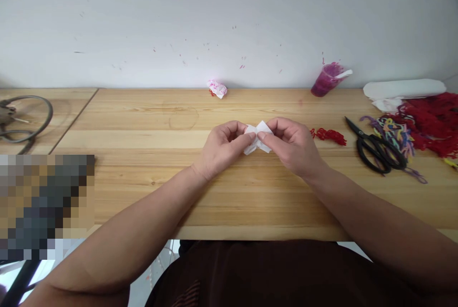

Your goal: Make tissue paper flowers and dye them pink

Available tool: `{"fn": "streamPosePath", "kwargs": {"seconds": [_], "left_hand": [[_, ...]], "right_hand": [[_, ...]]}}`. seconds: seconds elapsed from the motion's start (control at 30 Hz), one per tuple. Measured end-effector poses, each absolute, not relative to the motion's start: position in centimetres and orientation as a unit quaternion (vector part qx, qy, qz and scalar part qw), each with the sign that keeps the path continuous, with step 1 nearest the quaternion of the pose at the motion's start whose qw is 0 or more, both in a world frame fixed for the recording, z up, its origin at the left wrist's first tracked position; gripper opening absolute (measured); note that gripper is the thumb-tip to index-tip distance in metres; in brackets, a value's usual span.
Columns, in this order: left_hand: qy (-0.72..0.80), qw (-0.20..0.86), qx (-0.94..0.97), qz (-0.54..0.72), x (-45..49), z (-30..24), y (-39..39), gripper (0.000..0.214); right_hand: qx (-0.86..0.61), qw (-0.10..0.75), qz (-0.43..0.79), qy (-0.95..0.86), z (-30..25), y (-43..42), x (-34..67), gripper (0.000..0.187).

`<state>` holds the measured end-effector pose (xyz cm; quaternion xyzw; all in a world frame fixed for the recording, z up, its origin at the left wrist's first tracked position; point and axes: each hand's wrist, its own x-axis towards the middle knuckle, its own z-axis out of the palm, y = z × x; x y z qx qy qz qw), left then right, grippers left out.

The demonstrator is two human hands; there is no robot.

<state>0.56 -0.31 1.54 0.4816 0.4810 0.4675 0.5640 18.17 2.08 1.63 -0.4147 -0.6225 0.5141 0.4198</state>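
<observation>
A small folded piece of white paper [258, 136] is pinched between both my hands over the middle of the wooden table [143, 121]. My left hand [223, 147] grips its left side with curled fingers and thumb. My right hand [291, 144] grips its right side the same way. The paper is partly hidden by my fingers.
Black scissors [374, 152] lie to the right, beside multicoloured cords [393, 132] and a heap of red yarn [434, 123]. A small red yarn scrap [329, 135] lies near my right hand. A purple cup [326, 80], a white roll [404, 89] and a crumpled stained paper [217, 89] stand by the wall. A wire ring [25, 118] lies far left.
</observation>
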Motion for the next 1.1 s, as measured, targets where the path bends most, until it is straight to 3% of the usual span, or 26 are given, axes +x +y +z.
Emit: {"fn": "streamPosePath", "kwargs": {"seconds": [1.1], "left_hand": [[0.471,0.554,0.474,0.497,0.87,1.19,-0.19,0.022]], "right_hand": [[-0.424,0.418,0.475,-0.648,0.98,1.96,18.28,0.015]]}}
